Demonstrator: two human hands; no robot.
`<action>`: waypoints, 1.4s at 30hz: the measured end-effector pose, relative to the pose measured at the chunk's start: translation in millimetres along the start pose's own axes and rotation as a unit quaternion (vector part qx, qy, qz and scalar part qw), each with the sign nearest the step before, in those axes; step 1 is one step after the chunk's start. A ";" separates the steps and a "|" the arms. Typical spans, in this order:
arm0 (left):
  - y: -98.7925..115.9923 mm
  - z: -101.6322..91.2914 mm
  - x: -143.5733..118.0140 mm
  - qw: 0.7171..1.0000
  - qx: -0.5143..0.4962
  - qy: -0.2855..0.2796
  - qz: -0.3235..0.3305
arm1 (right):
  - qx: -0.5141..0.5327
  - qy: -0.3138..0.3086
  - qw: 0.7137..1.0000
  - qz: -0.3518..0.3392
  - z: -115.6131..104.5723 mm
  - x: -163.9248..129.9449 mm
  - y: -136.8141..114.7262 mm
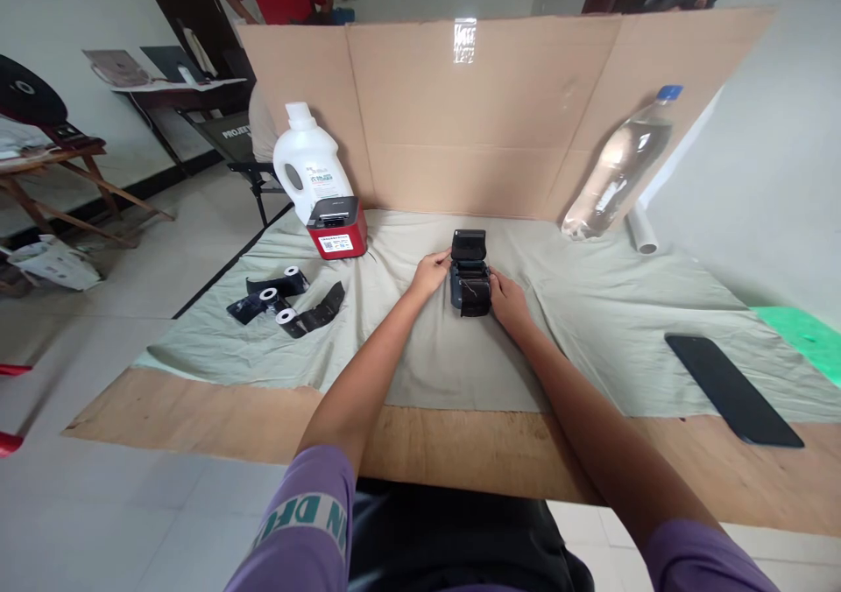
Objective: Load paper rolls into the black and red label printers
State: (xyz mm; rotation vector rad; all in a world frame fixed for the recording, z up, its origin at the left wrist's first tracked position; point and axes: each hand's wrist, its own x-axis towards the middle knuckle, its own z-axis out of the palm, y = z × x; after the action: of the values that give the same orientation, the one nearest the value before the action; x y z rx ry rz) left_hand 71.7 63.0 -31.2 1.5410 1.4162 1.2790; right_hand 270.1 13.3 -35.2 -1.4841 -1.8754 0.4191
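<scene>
A small dark blue-black printer (469, 278) with its lid raised sits in the middle of the pale cloth (591, 312). My left hand (430, 272) grips its left side. My right hand (509, 299) presses against its right side, fingers wrapped on the front edge. Both arms reach out from purple sleeves. A black strip lies across the printer's open front.
A red printer (337, 225) and a white jug (307, 161) stand at back left. Three black paper rolls (286, 301) lie at left. A clear bottle (618, 167) leans on the cardboard screen (460, 110). A black phone (732, 388) lies at right. A person in red stands behind.
</scene>
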 end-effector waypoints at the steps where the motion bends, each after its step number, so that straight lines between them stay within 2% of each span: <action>1: -0.4 0.4 -0.3 1.000 0.006 -0.004 0.001 | 0.001 0.000 1.000 -0.001 0.3 0.1 0.7; 5: 7.6 -2.7 -4.0 0.995 0.085 0.004 0.059 | 0.004 0.011 1.000 0.008 3.0 1.0 3.0; 7: 19.9 -5.7 -5.3 0.984 0.141 0.001 0.111 | 0.004 0.013 1.000 0.013 3.7 1.5 2.9; 9: 36.9 -6.9 -3.7 0.967 0.210 -0.029 0.144 | 0.008 0.010 1.000 0.013 3.2 1.5 2.3; 11: 55.9 -4.0 2.2 0.936 0.309 -0.111 0.124 | 0.015 0.006 1.000 0.012 2.1 1.3 2.0; 14: 80.7 9.7 16.8 0.874 0.423 -0.236 0.038 | 0.020 0.005 1.000 0.015 0.9 1.3 3.3; 16: 91.1 22.4 26.1 0.861 0.442 -0.253 0.005 | 0.023 0.008 1.000 0.014 1.2 2.0 5.0; 19: 98.2 37.7 31.8 0.861 0.448 -0.242 -0.007 | 0.027 0.008 1.000 0.006 2.9 2.8 6.8; 21: 101.2 39.4 29.5 0.863 0.449 -0.233 -0.001 | 0.020 0.007 1.000 0.003 3.8 2.4 6.7; 23: 104.9 31.3 25.0 0.865 0.449 -0.222 0.031 | 0.009 0.007 1.000 0.001 3.6 1.2 5.5; 26: 108.5 -0.5 17.2 0.886 0.420 -0.163 0.111 | 0.006 0.009 1.000 -0.001 2.2 -0.4 3.2; 28: 105.1 -33.7 10.3 0.910 0.376 -0.090 0.151 | 0.010 0.012 1.000 0.002 1.5 -0.6 2.1; 30: 95.8 -74.6 -0.2 0.932 0.327 -0.015 0.158 | 0.014 0.015 1.000 0.003 1.5 -0.4 1.8; 33: 74.5 -142.1 -23.6 0.953 0.280 0.075 0.083 | 0.021 0.021 1.000 0.004 2.5 -0.5 2.2; 36: 51.9 -198.6 -50.8 0.944 0.304 0.126 -0.011 | 0.030 0.020 0.999 0.008 3.1 -0.7 2.8; 39: 34.0 -229.6 -72.4 0.931 0.311 0.162 -0.098 | 0.037 0.020 0.999 0.005 3.3 -0.5 3.0; 42: 24.0 -239.2 -82.8 0.920 0.312 0.194 -0.140 | 0.038 0.021 0.999 0.003 3.0 -0.2 2.3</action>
State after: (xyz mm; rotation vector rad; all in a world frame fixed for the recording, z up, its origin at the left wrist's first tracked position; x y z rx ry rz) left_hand -141.5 -54.1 42.9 1.4209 2.3824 1.0391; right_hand 269.7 14.3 -38.8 -1.4383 -1.8033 0.4536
